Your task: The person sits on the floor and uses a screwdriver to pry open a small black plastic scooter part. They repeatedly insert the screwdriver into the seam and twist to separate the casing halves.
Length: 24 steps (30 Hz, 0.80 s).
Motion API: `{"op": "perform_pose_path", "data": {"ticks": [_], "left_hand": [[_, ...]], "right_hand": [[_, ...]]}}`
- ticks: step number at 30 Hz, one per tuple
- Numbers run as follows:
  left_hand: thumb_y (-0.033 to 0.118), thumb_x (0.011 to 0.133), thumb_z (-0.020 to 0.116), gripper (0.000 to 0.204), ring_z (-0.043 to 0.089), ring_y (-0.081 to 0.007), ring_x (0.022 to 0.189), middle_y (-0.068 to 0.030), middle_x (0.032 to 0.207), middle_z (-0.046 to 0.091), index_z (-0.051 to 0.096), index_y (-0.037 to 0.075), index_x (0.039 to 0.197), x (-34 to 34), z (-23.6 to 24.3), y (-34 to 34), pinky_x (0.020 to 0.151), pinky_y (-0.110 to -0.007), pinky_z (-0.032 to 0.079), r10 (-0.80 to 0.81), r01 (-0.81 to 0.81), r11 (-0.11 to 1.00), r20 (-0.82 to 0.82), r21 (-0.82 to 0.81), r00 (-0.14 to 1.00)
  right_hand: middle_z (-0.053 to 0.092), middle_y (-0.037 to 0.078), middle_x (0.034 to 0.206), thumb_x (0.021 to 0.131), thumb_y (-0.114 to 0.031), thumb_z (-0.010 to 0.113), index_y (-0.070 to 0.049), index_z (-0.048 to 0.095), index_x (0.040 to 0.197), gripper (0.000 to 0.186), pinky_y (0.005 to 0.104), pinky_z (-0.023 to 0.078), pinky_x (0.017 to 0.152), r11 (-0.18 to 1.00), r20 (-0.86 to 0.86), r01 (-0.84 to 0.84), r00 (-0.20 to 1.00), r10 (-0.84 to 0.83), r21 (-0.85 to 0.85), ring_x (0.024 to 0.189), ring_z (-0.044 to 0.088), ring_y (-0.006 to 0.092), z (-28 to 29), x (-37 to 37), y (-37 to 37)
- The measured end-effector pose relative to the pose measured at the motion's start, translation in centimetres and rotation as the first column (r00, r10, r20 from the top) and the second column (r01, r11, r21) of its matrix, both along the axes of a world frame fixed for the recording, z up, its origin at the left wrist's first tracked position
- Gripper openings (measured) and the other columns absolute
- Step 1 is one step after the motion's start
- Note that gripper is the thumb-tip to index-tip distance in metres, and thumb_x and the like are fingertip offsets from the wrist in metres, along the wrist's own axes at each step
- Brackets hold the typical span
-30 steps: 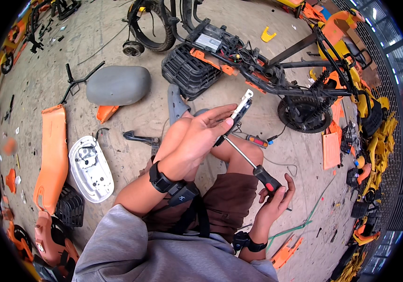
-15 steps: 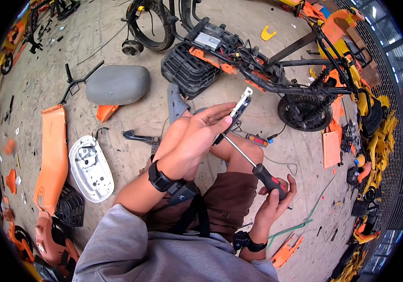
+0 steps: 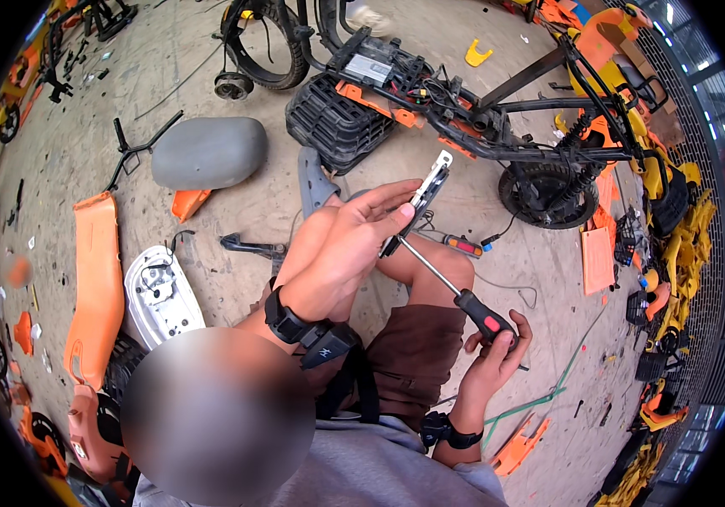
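Note:
My left hand (image 3: 352, 241) grips a narrow flat part, white along one side and black on the other (image 3: 426, 196), tilted up and away over my knees. In my right hand (image 3: 489, 372) is a screwdriver (image 3: 482, 316) with a black and red handle and a long steel shaft. The tip of the shaft meets the lower end of the flat part; the exact contact is too small to make out. My right thumb and fingers hold the back end of the handle.
A stripped scooter frame (image 3: 510, 160) lies beyond my knees, beside a black crate (image 3: 337, 118). To the left are a grey seat (image 3: 210, 152), a long orange panel (image 3: 96, 279) and a white shell (image 3: 158, 291). Yellow parts (image 3: 683, 262) are heaped at right. A blurred patch hides my left upper arm.
The screwdriver handle appears slightly rolled in my right hand, its red patch showing more. Both hands stay nearly in place. A pale blurred shape has appeared behind the scooter frame.

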<state>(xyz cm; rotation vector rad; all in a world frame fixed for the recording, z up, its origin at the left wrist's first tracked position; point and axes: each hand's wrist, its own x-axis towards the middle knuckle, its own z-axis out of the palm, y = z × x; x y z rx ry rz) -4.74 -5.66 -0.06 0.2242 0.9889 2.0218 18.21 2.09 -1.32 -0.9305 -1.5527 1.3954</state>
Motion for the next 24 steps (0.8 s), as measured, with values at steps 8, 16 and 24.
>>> {"op": "perform_pose_path", "data": {"ticks": [8,16,24], "left_hand": [[0.000,0.096,0.051,0.035,0.055,-0.0185,0.115,-0.0144,0.126,0.058,0.051,-0.006,0.131,0.0,0.1,0.0,0.101,-0.030,0.042,-0.003,0.003,1.000,-0.006,-0.005,1.000],[0.000,0.093,0.057,0.035,0.055,-0.0151,0.113,-0.0113,0.124,0.060,0.055,-0.004,0.128,0.0,0.1,0.2,0.096,-0.027,0.044,-0.005,0.005,1.000,-0.005,0.005,1.000],[-0.001,0.093,0.057,0.035,0.056,-0.0135,0.110,-0.0098,0.122,0.061,0.056,-0.004,0.127,0.0,-0.2,0.1,0.094,-0.026,0.045,-0.004,0.004,1.000,-0.032,0.010,0.999]], "right_hand": [[0.054,0.012,0.100,0.094,-0.019,0.054,-0.001,0.041,0.126,0.039,0.0247,0.043,0.056,1.000,0.114,-0.016,0.993,0.017,-0.011,0.064,0.051,0.0121,0.1,0.6,0.4],[0.055,0.007,0.083,0.096,-0.016,0.050,-0.004,0.040,0.123,0.031,0.0206,0.035,0.050,0.978,-0.094,-0.007,0.995,0.027,0.208,0.054,0.045,0.0075,-0.4,-0.9,0.0],[0.055,0.014,0.095,0.093,-0.017,0.055,-0.003,0.039,0.121,0.034,0.0248,0.044,0.056,0.998,0.051,-0.013,0.999,0.016,-0.056,0.063,0.052,0.0126,0.0,0.7,0.2]]}}
